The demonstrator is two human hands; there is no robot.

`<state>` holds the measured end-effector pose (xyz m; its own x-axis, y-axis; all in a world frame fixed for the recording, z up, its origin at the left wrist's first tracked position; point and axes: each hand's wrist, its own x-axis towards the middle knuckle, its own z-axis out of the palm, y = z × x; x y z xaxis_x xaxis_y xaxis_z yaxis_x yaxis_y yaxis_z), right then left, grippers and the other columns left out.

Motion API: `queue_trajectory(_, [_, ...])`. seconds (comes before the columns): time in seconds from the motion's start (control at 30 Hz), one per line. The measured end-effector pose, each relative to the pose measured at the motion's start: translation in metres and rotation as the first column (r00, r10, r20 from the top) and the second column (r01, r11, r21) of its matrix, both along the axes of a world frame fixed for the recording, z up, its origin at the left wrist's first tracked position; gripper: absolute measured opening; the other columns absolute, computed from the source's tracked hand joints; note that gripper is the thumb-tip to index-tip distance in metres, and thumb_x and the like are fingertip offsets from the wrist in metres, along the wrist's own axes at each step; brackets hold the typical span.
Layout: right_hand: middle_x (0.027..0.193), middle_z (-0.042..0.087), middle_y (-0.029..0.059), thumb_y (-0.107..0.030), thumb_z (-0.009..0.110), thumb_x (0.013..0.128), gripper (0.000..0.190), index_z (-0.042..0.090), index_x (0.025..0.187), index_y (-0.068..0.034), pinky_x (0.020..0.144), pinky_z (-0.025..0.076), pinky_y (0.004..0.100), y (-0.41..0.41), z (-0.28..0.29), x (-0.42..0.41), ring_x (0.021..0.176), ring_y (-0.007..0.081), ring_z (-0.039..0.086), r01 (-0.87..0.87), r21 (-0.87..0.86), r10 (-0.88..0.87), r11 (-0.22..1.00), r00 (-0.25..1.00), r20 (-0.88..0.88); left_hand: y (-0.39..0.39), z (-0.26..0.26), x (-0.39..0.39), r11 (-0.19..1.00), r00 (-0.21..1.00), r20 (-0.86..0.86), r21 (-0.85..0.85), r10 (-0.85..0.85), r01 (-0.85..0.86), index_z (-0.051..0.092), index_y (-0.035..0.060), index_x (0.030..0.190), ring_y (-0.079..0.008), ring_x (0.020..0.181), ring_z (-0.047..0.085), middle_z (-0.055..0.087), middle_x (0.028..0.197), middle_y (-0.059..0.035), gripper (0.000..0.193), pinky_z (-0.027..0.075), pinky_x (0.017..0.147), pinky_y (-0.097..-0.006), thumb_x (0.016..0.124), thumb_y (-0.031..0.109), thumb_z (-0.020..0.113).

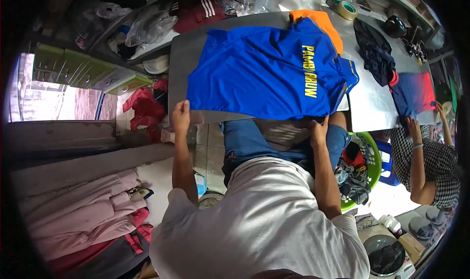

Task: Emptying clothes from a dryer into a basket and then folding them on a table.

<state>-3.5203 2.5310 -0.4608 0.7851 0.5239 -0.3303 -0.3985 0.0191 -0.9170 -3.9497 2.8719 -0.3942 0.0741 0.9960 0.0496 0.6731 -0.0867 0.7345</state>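
A blue shirt [253,73] with yellow lettering lies spread on a grey metal table [180,58], its collar to the right. My left hand [181,115] pinches the hem corner at the table's left front edge. At the near edge by the shoulder end, my right hand [318,129] grips the cloth between thumb and fingers. Under the shirt's upper right part lies an orange garment [330,29], partly covered.
A co-worker [426,161] handles a navy and red garment [415,93] at the right. Black cloth [374,51] and a tape roll [347,10] lie on the far side. A green basket [375,161] of clothes stands by my right leg; red cloth [145,112] lies at the left.
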Motion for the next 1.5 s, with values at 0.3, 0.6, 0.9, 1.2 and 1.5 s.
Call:
queue_trajectory(0.3, [0.101,0.073,-0.0023,-0.014,0.078,0.089,0.021,0.075,0.105,0.0,0.088,0.051,0.0293,-0.035,0.097,-0.009,0.091,0.0104,0.064,-0.71,-0.23,0.719,0.666,0.693,-0.058,-0.012,0.022,-0.01,0.959,0.997,0.076,0.282,0.014,-0.035,0.071,-0.0021,0.096,-0.0137,0.085,0.067,0.075,0.096,-0.0094,0.028,0.053,0.08,-0.0283,0.091,0.023,0.081])
queue_trajectory(0.6, [0.096,0.071,-0.0004,-0.04,0.073,0.092,0.034,0.072,0.106,-0.009,0.071,0.049,0.0305,0.019,0.24,0.1,0.079,0.0113,0.063,-0.442,-0.383,0.479,0.811,0.878,-0.001,0.102,0.167,0.137,0.904,0.876,0.4,0.417,-0.27,0.088,0.058,0.0017,0.115,-0.013,0.099,0.058,0.062,0.109,-0.0065,0.019,0.046,0.088,-0.0275,0.106,0.018,0.059])
queue_trajectory(0.9, [0.137,0.063,0.0151,-0.023,0.051,0.107,0.044,0.056,0.143,0.0,0.106,0.051,0.0379,0.006,0.546,0.12,0.119,0.0246,0.065,0.023,0.62,-0.478,0.784,0.659,0.581,0.074,0.467,0.181,0.596,0.26,0.566,0.802,-0.782,0.048,0.053,0.0019,0.148,-0.0181,0.113,0.059,0.061,0.141,-0.0131,0.058,0.047,0.1,-0.031,0.093,0.002,0.073])
queue_trajectory(1.2, [0.134,0.063,0.0211,-0.01,0.066,0.094,0.048,0.059,0.14,0.001,0.103,0.053,0.0428,-0.148,0.508,0.111,0.119,0.0329,0.064,0.37,0.455,-0.228,0.81,-0.517,0.825,0.021,0.399,0.085,0.296,0.933,-0.04,0.943,-0.357,0.154,0.078,0.0084,0.11,-0.0234,0.095,0.07,0.074,0.107,-0.0112,0.04,0.055,0.088,-0.0329,0.076,-0.01,0.07])
queue_trajectory(1.5, [0.101,0.067,0.0024,-0.026,0.079,0.082,0.045,0.07,0.121,-0.003,0.089,0.046,0.0306,-0.242,0.279,0.073,0.093,0.0136,0.06,0.139,-0.208,-0.079,0.968,0.958,0.275,-0.039,0.214,-0.031,0.743,0.747,0.138,-0.087,-0.651,0.663,0.073,-0.0006,0.085,-0.0255,0.097,0.068,0.07,0.109,-0.0145,0.031,0.048,0.101,-0.0413,0.058,-0.007,0.087])
